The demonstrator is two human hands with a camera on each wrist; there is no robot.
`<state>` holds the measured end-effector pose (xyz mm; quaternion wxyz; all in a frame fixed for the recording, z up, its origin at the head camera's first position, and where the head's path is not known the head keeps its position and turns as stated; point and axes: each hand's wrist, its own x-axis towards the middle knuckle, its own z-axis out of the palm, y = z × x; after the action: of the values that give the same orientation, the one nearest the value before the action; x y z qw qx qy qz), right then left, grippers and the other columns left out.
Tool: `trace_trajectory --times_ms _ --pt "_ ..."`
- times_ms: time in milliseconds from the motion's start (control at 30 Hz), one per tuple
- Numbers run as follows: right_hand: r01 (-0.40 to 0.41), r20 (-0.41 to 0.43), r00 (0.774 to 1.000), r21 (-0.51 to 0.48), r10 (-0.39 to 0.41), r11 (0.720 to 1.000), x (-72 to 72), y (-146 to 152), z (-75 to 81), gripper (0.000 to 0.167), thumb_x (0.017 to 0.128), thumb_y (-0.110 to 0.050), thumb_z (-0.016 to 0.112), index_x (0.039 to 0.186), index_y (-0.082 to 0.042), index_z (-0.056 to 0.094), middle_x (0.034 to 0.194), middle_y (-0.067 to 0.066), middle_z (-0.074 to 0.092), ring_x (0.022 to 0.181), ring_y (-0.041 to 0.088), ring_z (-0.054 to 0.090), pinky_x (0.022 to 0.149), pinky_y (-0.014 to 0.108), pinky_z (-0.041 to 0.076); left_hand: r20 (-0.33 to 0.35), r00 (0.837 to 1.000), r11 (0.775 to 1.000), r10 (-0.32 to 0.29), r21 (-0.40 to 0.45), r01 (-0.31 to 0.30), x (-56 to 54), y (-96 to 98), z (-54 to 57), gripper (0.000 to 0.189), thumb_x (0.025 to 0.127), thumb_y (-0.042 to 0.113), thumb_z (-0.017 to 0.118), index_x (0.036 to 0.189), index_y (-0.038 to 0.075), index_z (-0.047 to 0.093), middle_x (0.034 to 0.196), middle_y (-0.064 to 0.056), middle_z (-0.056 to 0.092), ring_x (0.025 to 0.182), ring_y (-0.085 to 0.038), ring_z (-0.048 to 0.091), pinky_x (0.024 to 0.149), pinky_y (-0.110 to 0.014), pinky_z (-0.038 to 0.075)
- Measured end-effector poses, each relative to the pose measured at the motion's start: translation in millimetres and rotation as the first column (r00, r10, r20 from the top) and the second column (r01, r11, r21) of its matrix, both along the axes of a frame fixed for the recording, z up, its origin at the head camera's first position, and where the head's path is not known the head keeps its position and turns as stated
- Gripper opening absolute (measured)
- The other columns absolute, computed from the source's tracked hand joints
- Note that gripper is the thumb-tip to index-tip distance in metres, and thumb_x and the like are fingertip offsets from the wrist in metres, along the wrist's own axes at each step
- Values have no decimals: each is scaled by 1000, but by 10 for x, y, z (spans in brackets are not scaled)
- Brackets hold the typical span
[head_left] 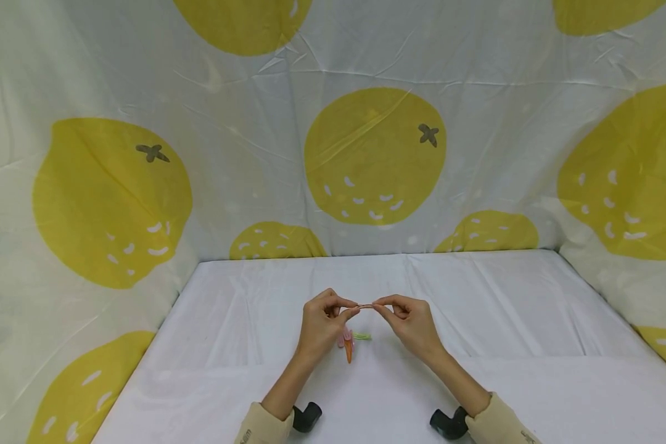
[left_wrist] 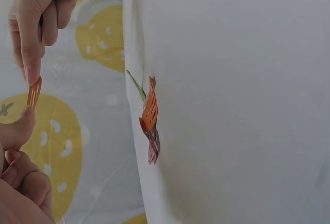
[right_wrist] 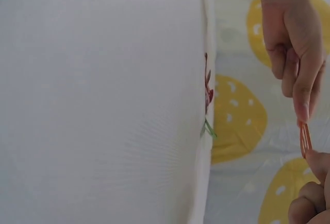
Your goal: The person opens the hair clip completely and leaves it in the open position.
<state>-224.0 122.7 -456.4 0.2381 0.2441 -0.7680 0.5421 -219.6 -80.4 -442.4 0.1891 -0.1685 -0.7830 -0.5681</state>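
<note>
Above the white table, both hands pinch a small orange hair clip by its opposite ends. My left hand grips one end between thumb and forefinger, and my right hand holds the other end in the same way. Long slots show along the clip in the right wrist view. Below and nearer to me, a small heap of hair clips lies on the cloth, closer to the left hand. It includes an orange clip, a pink clip and a green clip.
A white cloth covers the table. Behind it and at both sides hangs a pale curtain printed with yellow lemons. Black angled pieces sit by the beige sleeves at both wrists.
</note>
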Motion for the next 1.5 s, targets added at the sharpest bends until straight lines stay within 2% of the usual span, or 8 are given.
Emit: trace_trajectory --times_ms 233,467,800,1067,1267,1500 --pt "-8 37 999 -12 9 1000 -3 6 0 12 86 -2 81 94 -11 81 54 -3 23 53 -7 18 48 17 20 24 999 1000 -26 5 26 -17 -38 -2 11 79 8 88 88 12 85 67 -5 48 61 -6 37 56 -16 28" --pt "-14 109 994 -18 16 1000 -1 18 6 11 87 -4 81 93 -12 82 55 -5 24 53 -6 19 48 18 21 37 998 999 -42 4 42 -16 -50 7 14 78 7 89 90 12 84 68 -8 47 62 -7 37 57 -17 28" --pt "32 183 983 -28 -26 999 -24 14 -8 8 86 -8 83 94 -9 81 58 -5 25 54 -3 20 49 19 19 70 996 998 -60 -6 61 -3 -56 27 17 77 6 90 92 10 83 69 -9 46 64 -7 38 57 -16 28" --pt "-24 243 970 -3 24 1000 -24 55 12 7 91 -18 80 96 -13 82 58 -7 27 52 -1 21 49 19 21 86 994 998 -67 -14 69 -17 -74 13 17 78 6 89 94 9 82 69 -4 46 64 -7 39 58 -17 29" --pt "-67 274 960 8 62 998 -34 77 -5 10 93 -16 77 99 -8 81 58 -6 28 52 -1 22 50 19 23 165 982 996 -92 -4 94 -39 -90 -6 18 79 6 89 95 8 81 69 -3 45 59 -5 36 55 -18 28" --pt "-84 318 946 47 65 995 -57 86 6 10 94 -16 77 98 -8 80 59 -6 28 54 -1 23 52 19 24 248 958 984 -146 -67 167 -71 -132 -2 17 82 5 87 97 1 80 67 1 42 56 -2 35 54 -17 29"
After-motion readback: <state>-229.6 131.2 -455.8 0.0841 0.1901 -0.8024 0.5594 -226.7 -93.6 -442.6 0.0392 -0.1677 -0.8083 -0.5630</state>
